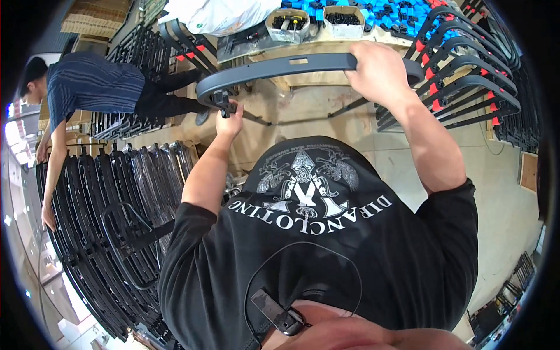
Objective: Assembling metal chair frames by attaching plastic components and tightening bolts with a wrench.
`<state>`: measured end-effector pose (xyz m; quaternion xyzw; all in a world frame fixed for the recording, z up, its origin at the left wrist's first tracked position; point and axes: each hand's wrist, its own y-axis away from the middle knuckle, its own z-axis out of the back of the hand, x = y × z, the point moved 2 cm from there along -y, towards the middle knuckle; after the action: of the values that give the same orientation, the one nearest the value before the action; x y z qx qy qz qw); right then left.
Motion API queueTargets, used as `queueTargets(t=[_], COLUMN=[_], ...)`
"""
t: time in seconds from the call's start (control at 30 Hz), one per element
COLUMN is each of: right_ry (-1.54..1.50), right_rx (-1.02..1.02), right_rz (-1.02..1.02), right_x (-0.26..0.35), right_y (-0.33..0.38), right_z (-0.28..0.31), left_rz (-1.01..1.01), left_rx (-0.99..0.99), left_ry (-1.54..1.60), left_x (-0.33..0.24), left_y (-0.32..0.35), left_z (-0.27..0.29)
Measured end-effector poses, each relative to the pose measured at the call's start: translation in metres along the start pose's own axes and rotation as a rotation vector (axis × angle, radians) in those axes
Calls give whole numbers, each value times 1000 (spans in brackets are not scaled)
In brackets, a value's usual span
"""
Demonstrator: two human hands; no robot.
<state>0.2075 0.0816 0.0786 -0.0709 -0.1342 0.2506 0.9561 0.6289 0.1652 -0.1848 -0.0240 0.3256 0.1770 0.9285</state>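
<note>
A black curved tube frame (262,69) is held up in front of me, spanning from left to right and bent downward at both sides. A small slot shows in the middle of its bar. My right hand (379,73) is wrapped over the bar near its right bend. Below the left bend, my left hand (230,122) is closed around a small black fitting (221,99), which sits against the frame's inner side. The left fingertips are partly hidden by the fitting. Thin dark legs extend below the frame toward the floor.
Ahead stands a workbench (256,56) with two boxes of small black parts (287,24) (344,22), blue plastic pieces (396,17) and a white bag (221,14). Black frames with red clips (466,87) stand right. Left, a co-worker (96,81) bends over stacked black frames (93,198).
</note>
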Motion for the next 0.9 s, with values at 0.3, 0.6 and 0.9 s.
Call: queueTargets(t=[0.3, 0.6, 0.9], right_ry=[82, 145, 163], right_rx=[164, 134, 109], right_rz=[-86, -227, -221], right_x=[31, 25, -8], right_y=[-86, -178, -231], right_z=[-74, -102, -104], left_rz=[89, 51, 149], left_rx=[115, 216, 220], left_ry=[31, 197, 39], left_x=[50, 74, 28], left_y=[-102, -212, -239], left_z=[-55, -79, -63])
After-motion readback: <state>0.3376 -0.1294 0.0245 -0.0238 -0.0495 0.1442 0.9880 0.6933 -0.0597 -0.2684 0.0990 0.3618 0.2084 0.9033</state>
